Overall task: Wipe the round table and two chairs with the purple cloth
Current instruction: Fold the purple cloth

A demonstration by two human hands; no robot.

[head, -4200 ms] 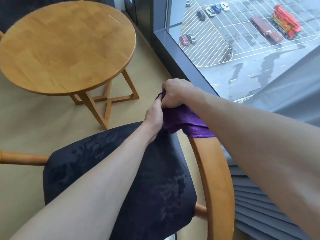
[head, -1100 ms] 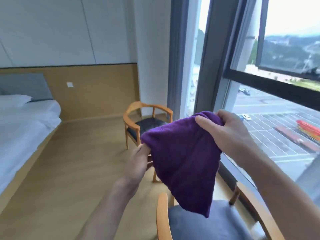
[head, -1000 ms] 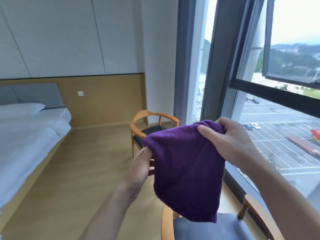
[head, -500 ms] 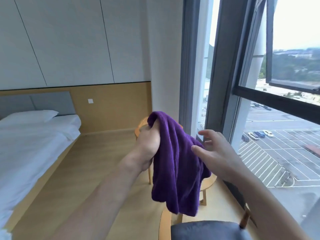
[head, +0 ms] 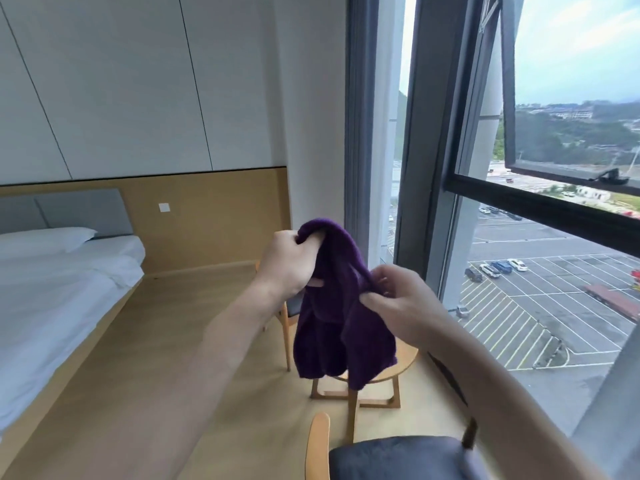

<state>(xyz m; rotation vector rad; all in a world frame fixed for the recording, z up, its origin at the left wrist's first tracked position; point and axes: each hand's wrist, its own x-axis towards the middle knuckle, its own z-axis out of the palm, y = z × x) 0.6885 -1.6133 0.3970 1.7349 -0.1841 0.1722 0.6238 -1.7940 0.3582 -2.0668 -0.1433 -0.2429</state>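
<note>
Our left hand (head: 289, 263) is raised at chest height, fingers curled over the top edge of the soft purple cloth (head: 341, 306), gripping it. Our right hand (head: 398, 301) pinches a fold of the same cloth between thumb and fingertips, lower and to the right. The cloth hangs bunched between both hands, in the air, its lower corners dangling free.

Behind and below the cloth we see part of the round light-wood surface (head: 405, 363) on crossed legs, mostly hidden by the fabric. The near wooden chair with the dark grey seat cushion (head: 398, 457) sits at the bottom edge of view, its curved armrest to the left. The far wooden chair (head: 289, 313) stands beyond the surface, largely covered by our left hand and the cloth.

A bed with white linen (head: 59, 289) lies along the left. A tall dark-framed window (head: 526, 202) fills the right, looking onto a car park. The floor (head: 156, 358) is light wood.
</note>
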